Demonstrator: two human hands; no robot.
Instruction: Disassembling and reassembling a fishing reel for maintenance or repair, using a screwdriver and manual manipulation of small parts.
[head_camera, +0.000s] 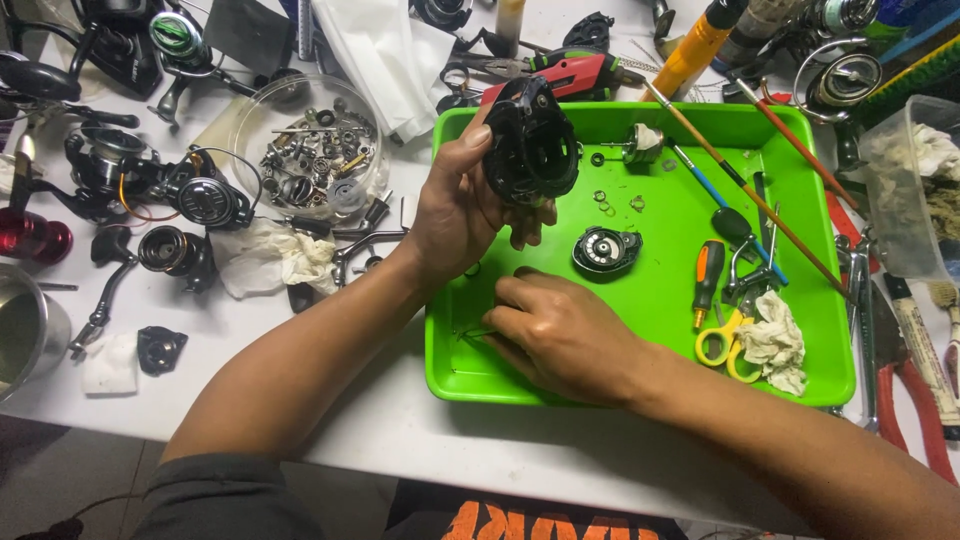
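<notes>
Left hand (455, 205) up over the far left corner of the bright green plastic tray (650, 300), fingers clamped round a black rounded fishing-reel body (530, 140), its open side tipped towards me. Right hand (560, 335) is down on the tray floor near the left edge, fingers curled and pressed flat; it looks like I'm pinching at something small and thin there, but whether anything is caught between the fingertips I cannot tell. Black round side plate with a grey centre (606, 249) lies just beyond my right knuckles, and a few tiny metal rings (605, 203) are scattered past it. Orange-handled screwdriver (707, 280) and yellow-handled scissors (722, 345) sit towards the right edge, beside a crumpled white tissue (775, 340). Clear round dish of small metal parts (315, 150) stands off the tray on the white table (400, 430). I'd call this the picking-up stage of working on the open reel; the next move needs a fine, steady pinch
</notes>
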